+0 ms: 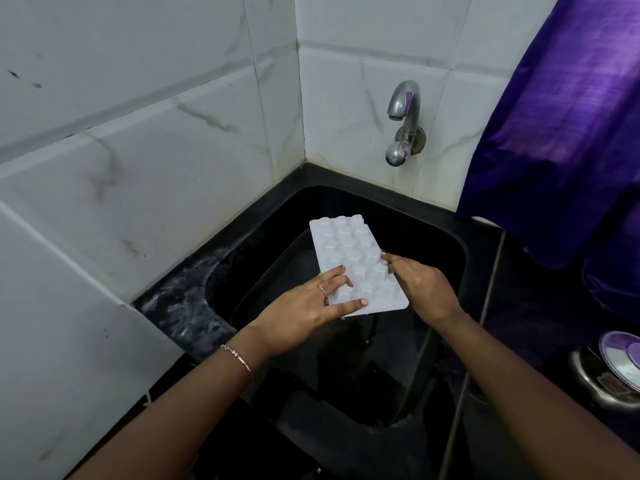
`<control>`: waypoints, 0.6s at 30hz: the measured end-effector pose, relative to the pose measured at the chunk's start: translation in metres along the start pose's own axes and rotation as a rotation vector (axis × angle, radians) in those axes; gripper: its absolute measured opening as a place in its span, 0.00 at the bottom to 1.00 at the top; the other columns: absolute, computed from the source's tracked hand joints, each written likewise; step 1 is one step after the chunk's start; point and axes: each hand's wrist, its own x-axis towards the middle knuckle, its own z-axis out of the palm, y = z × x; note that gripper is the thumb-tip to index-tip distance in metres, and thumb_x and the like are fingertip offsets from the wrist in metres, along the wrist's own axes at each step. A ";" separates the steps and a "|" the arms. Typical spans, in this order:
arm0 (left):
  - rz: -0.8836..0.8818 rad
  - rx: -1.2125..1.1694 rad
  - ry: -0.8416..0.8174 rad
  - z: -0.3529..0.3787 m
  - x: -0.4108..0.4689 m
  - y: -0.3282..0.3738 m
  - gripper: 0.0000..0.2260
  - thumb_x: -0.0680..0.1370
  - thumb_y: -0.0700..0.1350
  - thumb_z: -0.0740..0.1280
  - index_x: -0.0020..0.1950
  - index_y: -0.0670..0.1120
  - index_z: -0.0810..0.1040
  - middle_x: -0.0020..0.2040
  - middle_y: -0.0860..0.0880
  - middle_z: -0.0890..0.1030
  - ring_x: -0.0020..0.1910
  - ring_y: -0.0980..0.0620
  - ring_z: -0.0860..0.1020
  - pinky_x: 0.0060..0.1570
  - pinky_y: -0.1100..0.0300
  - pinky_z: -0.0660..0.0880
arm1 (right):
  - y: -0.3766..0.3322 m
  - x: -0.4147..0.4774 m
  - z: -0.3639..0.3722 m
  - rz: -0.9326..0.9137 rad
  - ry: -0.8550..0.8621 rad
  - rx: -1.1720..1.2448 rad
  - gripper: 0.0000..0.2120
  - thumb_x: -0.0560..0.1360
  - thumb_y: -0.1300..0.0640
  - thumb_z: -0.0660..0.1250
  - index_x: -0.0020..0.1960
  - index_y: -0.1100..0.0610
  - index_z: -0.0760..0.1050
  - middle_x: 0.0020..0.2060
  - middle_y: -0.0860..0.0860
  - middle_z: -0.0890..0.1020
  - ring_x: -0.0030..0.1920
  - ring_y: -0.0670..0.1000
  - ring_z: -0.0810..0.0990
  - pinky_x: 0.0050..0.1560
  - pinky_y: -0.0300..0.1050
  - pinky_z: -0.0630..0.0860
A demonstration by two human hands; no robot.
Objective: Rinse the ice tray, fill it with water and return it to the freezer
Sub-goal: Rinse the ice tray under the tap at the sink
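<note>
Ice tray (356, 265) hangs over the black sink (446, 237), bumps up, near the tap (403, 116). The right hand (426, 285) grips its side edge. The left hand (311, 303) lies flat on top. I would turn the cups up, hold it level and run the water softly.

The tray (356, 268) shows its bumpy underside, so its cups are unseen; its near left corner lies under the left hand (308, 306), and the right hand's (424, 285) fingers vanish beneath its right edge (only the thumb shows on top). The sink (446, 251) is so dark that its floor and drain cannot be made out, nor whether water stands in it. The purple cloth (561, 133) runs off the top and right edges, the steel bowl (585, 375) of plates (620, 355) off the right, the forearms (180, 410) off the bottom.
</note>
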 end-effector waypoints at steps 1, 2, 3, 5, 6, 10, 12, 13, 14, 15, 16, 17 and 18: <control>0.008 0.011 0.008 0.000 0.000 0.000 0.38 0.71 0.31 0.72 0.75 0.55 0.63 0.68 0.43 0.70 0.74 0.42 0.63 0.57 0.52 0.78 | -0.001 0.000 0.000 0.003 0.002 0.002 0.18 0.65 0.67 0.78 0.53 0.62 0.79 0.59 0.53 0.82 0.53 0.54 0.84 0.42 0.50 0.83; 0.013 0.018 0.014 -0.001 -0.001 0.001 0.38 0.70 0.31 0.73 0.75 0.54 0.63 0.68 0.43 0.70 0.74 0.42 0.63 0.58 0.53 0.77 | -0.002 0.000 -0.001 0.007 0.001 0.006 0.18 0.65 0.67 0.78 0.53 0.62 0.79 0.59 0.53 0.82 0.53 0.54 0.84 0.43 0.50 0.83; 0.011 0.018 0.015 -0.001 -0.001 0.001 0.38 0.71 0.32 0.73 0.75 0.55 0.63 0.68 0.43 0.70 0.74 0.42 0.63 0.58 0.53 0.78 | -0.003 0.000 -0.002 0.010 -0.002 0.009 0.18 0.65 0.67 0.78 0.53 0.61 0.78 0.59 0.53 0.82 0.53 0.54 0.84 0.43 0.50 0.83; 0.003 0.011 0.013 -0.001 -0.001 0.000 0.38 0.72 0.32 0.72 0.75 0.55 0.61 0.69 0.43 0.69 0.75 0.42 0.62 0.56 0.51 0.78 | -0.004 0.000 -0.003 0.011 -0.011 0.010 0.18 0.65 0.66 0.77 0.53 0.61 0.78 0.59 0.52 0.82 0.53 0.54 0.84 0.43 0.50 0.83; -0.001 0.010 0.013 -0.002 -0.002 0.000 0.38 0.72 0.32 0.71 0.75 0.55 0.60 0.69 0.42 0.69 0.75 0.42 0.62 0.56 0.51 0.78 | -0.004 0.001 -0.004 0.011 -0.017 0.010 0.18 0.65 0.66 0.77 0.53 0.61 0.78 0.59 0.53 0.82 0.53 0.54 0.84 0.43 0.51 0.83; -0.007 0.014 0.019 -0.006 -0.001 0.002 0.37 0.72 0.31 0.70 0.75 0.55 0.62 0.69 0.42 0.69 0.75 0.42 0.61 0.55 0.50 0.79 | -0.007 0.004 -0.007 0.010 -0.022 0.008 0.17 0.65 0.67 0.77 0.51 0.60 0.77 0.59 0.54 0.82 0.54 0.56 0.83 0.44 0.53 0.83; -0.010 0.017 0.024 -0.008 0.000 0.003 0.36 0.72 0.31 0.70 0.75 0.54 0.64 0.68 0.42 0.70 0.74 0.42 0.62 0.54 0.51 0.79 | -0.008 0.005 -0.009 0.006 -0.020 -0.001 0.18 0.64 0.68 0.77 0.52 0.61 0.77 0.59 0.54 0.82 0.53 0.56 0.84 0.43 0.53 0.83; -0.013 0.017 0.025 -0.009 0.000 0.003 0.35 0.72 0.31 0.70 0.75 0.54 0.64 0.68 0.42 0.70 0.74 0.41 0.63 0.54 0.51 0.79 | -0.008 0.006 -0.010 0.005 -0.020 -0.001 0.19 0.64 0.68 0.77 0.53 0.61 0.77 0.59 0.54 0.82 0.53 0.56 0.84 0.44 0.53 0.83; -0.016 0.016 0.023 -0.009 0.000 0.003 0.35 0.72 0.32 0.70 0.75 0.54 0.64 0.68 0.42 0.70 0.74 0.41 0.63 0.54 0.50 0.79 | -0.008 0.006 -0.011 0.004 -0.022 0.001 0.20 0.64 0.68 0.77 0.53 0.61 0.77 0.59 0.54 0.82 0.53 0.56 0.83 0.44 0.52 0.83; -0.019 0.016 0.018 -0.009 -0.001 0.002 0.35 0.73 0.32 0.70 0.75 0.54 0.63 0.69 0.42 0.69 0.74 0.41 0.62 0.54 0.50 0.79 | -0.008 0.006 -0.012 0.003 -0.024 0.001 0.20 0.64 0.68 0.77 0.54 0.61 0.77 0.59 0.54 0.81 0.54 0.56 0.83 0.45 0.52 0.83; -0.022 0.015 0.012 -0.009 -0.001 0.002 0.36 0.73 0.32 0.69 0.75 0.55 0.62 0.69 0.42 0.69 0.75 0.42 0.61 0.53 0.49 0.79 | -0.008 0.007 -0.012 0.002 -0.026 0.000 0.20 0.64 0.68 0.77 0.54 0.61 0.77 0.59 0.54 0.81 0.54 0.56 0.83 0.45 0.52 0.83; -0.027 0.012 0.008 -0.009 0.000 0.001 0.36 0.73 0.31 0.69 0.75 0.55 0.61 0.69 0.42 0.68 0.75 0.42 0.61 0.52 0.49 0.80 | -0.008 0.007 -0.012 0.002 -0.027 -0.001 0.20 0.64 0.69 0.77 0.54 0.60 0.76 0.60 0.54 0.81 0.54 0.56 0.83 0.45 0.52 0.83; -0.034 0.006 0.007 -0.009 0.000 0.001 0.36 0.74 0.31 0.69 0.75 0.55 0.61 0.69 0.42 0.68 0.75 0.42 0.61 0.51 0.49 0.80 | -0.008 0.007 -0.012 0.006 -0.027 0.001 0.21 0.64 0.69 0.76 0.55 0.60 0.76 0.60 0.54 0.81 0.54 0.56 0.83 0.46 0.52 0.83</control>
